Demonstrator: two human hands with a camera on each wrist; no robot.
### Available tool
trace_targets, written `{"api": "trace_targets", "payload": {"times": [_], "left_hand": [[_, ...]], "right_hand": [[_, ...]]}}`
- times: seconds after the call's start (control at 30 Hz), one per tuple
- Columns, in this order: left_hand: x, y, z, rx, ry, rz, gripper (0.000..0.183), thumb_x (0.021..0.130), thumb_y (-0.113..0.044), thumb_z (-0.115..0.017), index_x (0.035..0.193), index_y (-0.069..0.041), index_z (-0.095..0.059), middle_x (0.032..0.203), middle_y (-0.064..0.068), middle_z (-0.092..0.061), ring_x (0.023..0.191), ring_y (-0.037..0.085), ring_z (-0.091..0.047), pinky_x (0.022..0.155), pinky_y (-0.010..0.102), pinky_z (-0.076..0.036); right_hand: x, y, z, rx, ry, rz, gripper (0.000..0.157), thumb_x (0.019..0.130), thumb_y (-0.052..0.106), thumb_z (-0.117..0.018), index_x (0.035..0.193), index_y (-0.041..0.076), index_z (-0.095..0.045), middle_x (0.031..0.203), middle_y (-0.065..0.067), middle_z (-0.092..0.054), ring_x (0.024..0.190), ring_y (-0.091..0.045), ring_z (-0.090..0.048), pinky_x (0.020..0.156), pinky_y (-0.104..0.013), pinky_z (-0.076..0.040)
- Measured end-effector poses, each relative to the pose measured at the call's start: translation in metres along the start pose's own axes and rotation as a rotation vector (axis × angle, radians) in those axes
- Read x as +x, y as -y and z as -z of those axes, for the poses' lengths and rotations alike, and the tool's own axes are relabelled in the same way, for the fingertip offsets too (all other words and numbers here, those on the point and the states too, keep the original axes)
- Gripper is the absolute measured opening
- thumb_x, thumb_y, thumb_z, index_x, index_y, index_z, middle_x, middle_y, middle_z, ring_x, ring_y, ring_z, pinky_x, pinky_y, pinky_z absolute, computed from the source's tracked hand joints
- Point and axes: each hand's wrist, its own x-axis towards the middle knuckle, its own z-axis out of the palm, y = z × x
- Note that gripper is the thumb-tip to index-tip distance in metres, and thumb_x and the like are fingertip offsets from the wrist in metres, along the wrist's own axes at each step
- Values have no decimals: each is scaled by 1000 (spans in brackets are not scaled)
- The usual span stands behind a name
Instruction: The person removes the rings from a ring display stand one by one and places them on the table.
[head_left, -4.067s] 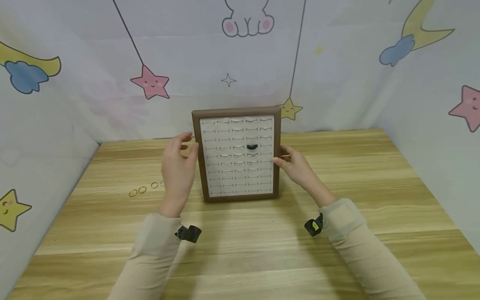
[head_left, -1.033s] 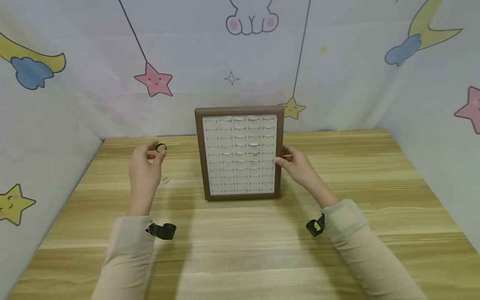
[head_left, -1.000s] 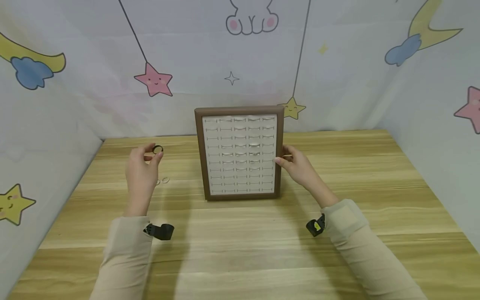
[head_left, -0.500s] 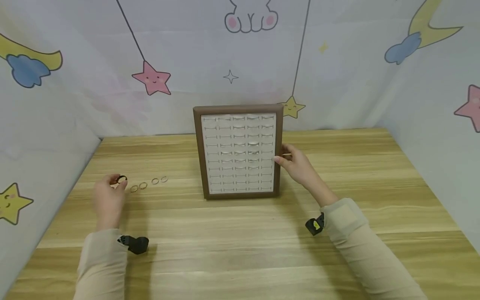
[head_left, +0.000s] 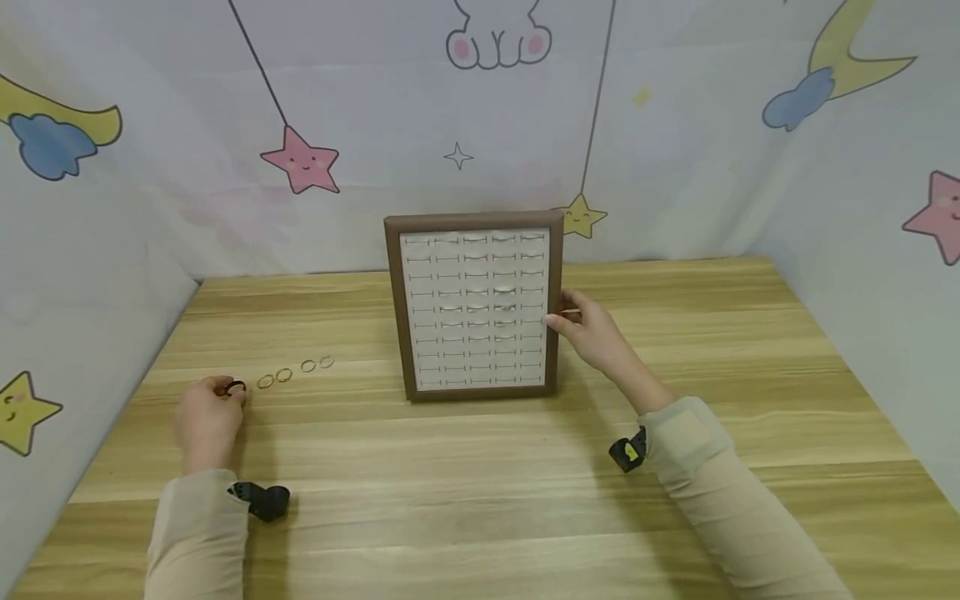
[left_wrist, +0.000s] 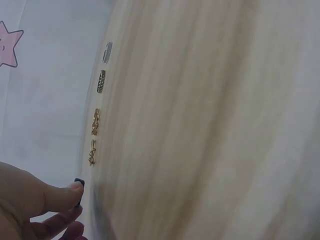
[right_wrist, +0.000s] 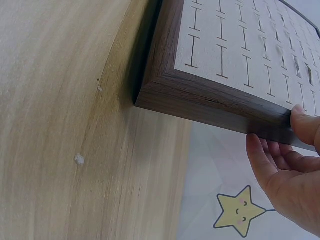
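Observation:
A black ring point(head_left: 236, 388) is pinched between the thumb and fingers of my left hand point(head_left: 210, 421), low over the table's left side. In the left wrist view the same dark ring point(left_wrist: 79, 192) shows at the fingertips, partly covered by them. Just right of that hand lie gold rings point(head_left: 266, 382) and silver-looking rings point(head_left: 308, 366) in a slanting row. A brown-framed ring display board point(head_left: 480, 308) stands upright, its white face cut with rows of slits. My right hand point(head_left: 596, 337) grips its right edge, thumb in front and fingers behind.
The wooden table point(head_left: 480, 500) runs back to a white curtain point(head_left: 390, 108) printed with stars and moons, which also closes both sides. Small white specks point(right_wrist: 79, 159) lie on the wood near the board's corner.
The black ring came out of a slit in the board into my left hand, which carried it left and down to the end of the ring row. My right hand keeps its grip.

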Motion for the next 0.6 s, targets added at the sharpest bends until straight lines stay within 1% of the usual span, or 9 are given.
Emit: {"api": "trace_targets", "payload": {"times": [0.1, 0.33, 0.6], "left_hand": [[0, 2, -1, 8, 2, 5, 34, 95, -11, -52, 124, 7, -55, 120, 30, -57, 110, 49, -51, 83, 56, -43], [0, 7, -2, 23, 23, 17, 35, 96, -10, -51, 127, 6, -54, 125, 30, -56, 115, 48, -50, 90, 56, -43], [1, 5, 0, 28, 63, 42, 41, 96, -11, -49, 134, 6, -48, 132, 30, -51, 121, 48, -46, 95, 57, -41]], "right_hand": [[0, 0, 0, -5, 3, -5, 55, 99, 20, -51, 143, -6, -32, 137, -24, -48, 131, -40, -46, 104, -50, -44], [-1, 2, -1, -9, 4, -2, 55, 99, 19, -51, 144, -6, -31, 137, -25, -48, 130, -40, -46, 104, -50, -44], [-1, 2, -1, -11, 2, -13, 56, 99, 20, -51, 144, -6, -30, 137, -25, -48, 131, -40, -46, 104, -50, -44]]}}
